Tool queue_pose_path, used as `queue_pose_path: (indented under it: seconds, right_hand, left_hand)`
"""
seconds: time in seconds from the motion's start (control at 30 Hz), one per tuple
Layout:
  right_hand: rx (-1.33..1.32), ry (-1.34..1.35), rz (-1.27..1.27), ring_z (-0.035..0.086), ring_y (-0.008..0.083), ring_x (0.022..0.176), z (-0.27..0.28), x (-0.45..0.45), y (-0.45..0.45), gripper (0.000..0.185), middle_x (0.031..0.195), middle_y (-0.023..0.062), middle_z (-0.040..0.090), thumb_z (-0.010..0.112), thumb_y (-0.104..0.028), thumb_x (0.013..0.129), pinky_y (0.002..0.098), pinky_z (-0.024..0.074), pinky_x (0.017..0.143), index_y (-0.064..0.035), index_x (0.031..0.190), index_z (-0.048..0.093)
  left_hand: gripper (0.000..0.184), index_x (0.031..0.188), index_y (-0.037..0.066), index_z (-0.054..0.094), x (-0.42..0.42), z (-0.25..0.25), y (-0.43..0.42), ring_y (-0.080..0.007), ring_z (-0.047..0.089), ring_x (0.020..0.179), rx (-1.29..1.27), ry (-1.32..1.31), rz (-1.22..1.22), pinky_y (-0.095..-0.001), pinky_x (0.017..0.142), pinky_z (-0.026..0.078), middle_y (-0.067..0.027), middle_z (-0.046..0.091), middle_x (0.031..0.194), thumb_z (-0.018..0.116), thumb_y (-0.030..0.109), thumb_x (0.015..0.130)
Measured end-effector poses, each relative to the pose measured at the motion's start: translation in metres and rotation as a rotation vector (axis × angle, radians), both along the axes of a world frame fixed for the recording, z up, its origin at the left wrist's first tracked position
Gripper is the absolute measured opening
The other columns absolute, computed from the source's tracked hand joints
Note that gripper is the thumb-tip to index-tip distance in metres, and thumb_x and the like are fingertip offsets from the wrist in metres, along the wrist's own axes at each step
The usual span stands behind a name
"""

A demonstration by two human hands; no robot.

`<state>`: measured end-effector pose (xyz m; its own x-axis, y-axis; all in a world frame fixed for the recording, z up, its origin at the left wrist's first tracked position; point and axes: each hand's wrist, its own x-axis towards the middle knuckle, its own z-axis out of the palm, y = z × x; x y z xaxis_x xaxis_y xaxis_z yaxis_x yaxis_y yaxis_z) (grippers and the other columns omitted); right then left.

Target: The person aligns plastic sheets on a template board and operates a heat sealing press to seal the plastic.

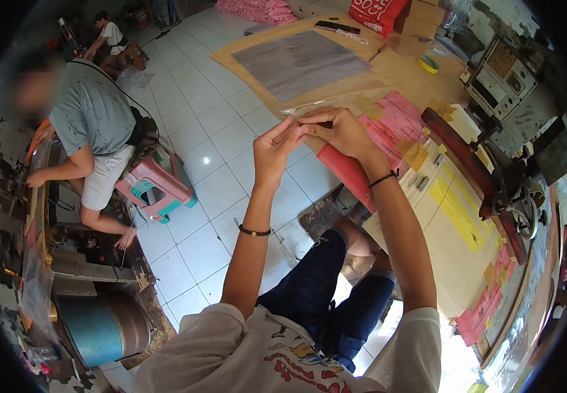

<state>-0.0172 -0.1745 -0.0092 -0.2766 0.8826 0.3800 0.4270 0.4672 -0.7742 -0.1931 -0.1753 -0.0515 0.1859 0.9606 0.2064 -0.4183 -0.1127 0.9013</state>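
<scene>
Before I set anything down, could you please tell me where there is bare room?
Tiled floor between the stool and tan tabletop; on that tabletop, between the grey sheet and yellow tape roll. It is crowded around the dark red machine.

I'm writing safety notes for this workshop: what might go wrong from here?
The bare left hand and bare right hand meet at the fingers, with white floor tiles in view below; anything small pinched there, which I can't make out, could drop. The black beaded bracelet on the right forearm shows against patchy pinkish-red material, so it might snag if that arm lowers.
</scene>
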Motion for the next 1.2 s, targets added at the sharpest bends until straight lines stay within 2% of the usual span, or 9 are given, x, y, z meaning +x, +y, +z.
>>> queue_pose_path:
  seconds: [0.2, 0.3, 0.5, 0.8, 0.93, 1.07, 1.2]
  right_hand:
    - [-0.057, 0.041, -0.01, 0.069, 0.0206, 0.095, -0.001, 0.002, 0.003, 0.028, 0.107, 0.0122, 0.074, 0.074, -0.02, 0.087, 0.0316, 0.0522, 0.087, -0.0031, 0.109, 0.074]
    - [-0.019, 0.041, 0.003, 0.069, 0.0207, 0.093, 0.0, 0.003, 0.005, 0.027, 0.105, 0.012, 0.074, 0.074, -0.019, 0.087, 0.0315, 0.0524, 0.086, -0.0024, 0.108, 0.074]
    - [-0.007, 0.041, 0.001, 0.069, 0.0209, 0.092, -0.001, 0.003, 0.007, 0.025, 0.101, 0.0124, 0.074, 0.073, -0.016, 0.088, 0.0316, 0.052, 0.086, -0.0017, 0.107, 0.074]
    - [-0.043, -0.007, -0.038, 0.068, 0.0205, 0.092, 0.005, 0.0, 0.001, 0.024, 0.101, 0.014, 0.073, 0.071, -0.016, 0.09, 0.0323, 0.0512, 0.086, 0.0012, 0.106, 0.072]
    - [0.048, -0.07, -0.047, 0.067, 0.0198, 0.091, 0.004, 0.001, 0.002, 0.023, 0.099, 0.014, 0.073, 0.07, -0.016, 0.091, 0.0314, 0.0508, 0.085, 0.0019, 0.105, 0.072]
    - [0.036, -0.061, -0.094, 0.069, 0.0245, 0.09, 0.006, -0.002, 0.001, 0.019, 0.099, 0.0152, 0.073, 0.07, -0.011, 0.089, 0.0322, 0.0518, 0.084, 0.0017, 0.102, 0.072]
    - [-0.005, -0.04, -0.058, 0.068, 0.0226, 0.092, 0.008, -0.004, -0.002, 0.02, 0.1, 0.0135, 0.073, 0.072, -0.011, 0.088, 0.0312, 0.0512, 0.085, 0.0017, 0.104, 0.072]
  left_hand:
    - [0.043, 0.129, -0.01, 0.056, 0.001, -0.003, 0.004, -0.0219, 0.068, 0.103, 0.022, 0.026, 0.015, -0.0349, 0.095, 0.057, -0.0189, 0.067, 0.116, 0.067, 0.013, 0.094]
    - [0.036, 0.126, -0.007, 0.06, 0.002, -0.006, 0.008, -0.0216, 0.068, 0.1, 0.063, 0.028, 0.029, -0.0356, 0.092, 0.059, -0.0176, 0.068, 0.113, 0.066, 0.008, 0.094]
    - [0.038, 0.128, -0.007, 0.058, -0.001, -0.007, 0.01, -0.0212, 0.068, 0.102, 0.083, 0.07, -0.002, -0.0348, 0.094, 0.058, -0.0173, 0.067, 0.118, 0.065, 0.012, 0.096]
    - [0.038, 0.128, -0.007, 0.058, 0.0, -0.007, 0.011, -0.0241, 0.07, 0.099, 0.1, 0.04, -0.016, -0.0357, 0.092, 0.059, -0.019, 0.069, 0.112, 0.065, 0.01, 0.095]
    - [0.037, 0.127, -0.008, 0.058, -0.001, -0.016, 0.018, -0.0231, 0.069, 0.1, 0.135, 0.028, -0.051, -0.035, 0.092, 0.058, -0.0189, 0.069, 0.112, 0.065, 0.008, 0.095]
    - [0.039, 0.128, -0.01, 0.056, 0.0, -0.015, 0.016, -0.0213, 0.069, 0.101, 0.117, -0.018, -0.067, -0.0338, 0.091, 0.058, -0.0182, 0.07, 0.111, 0.065, 0.008, 0.095]
    - [0.041, 0.13, -0.011, 0.055, -0.001, -0.014, 0.015, -0.0205, 0.068, 0.102, 0.088, -0.003, -0.089, -0.0332, 0.093, 0.057, -0.0181, 0.07, 0.112, 0.065, 0.008, 0.095]
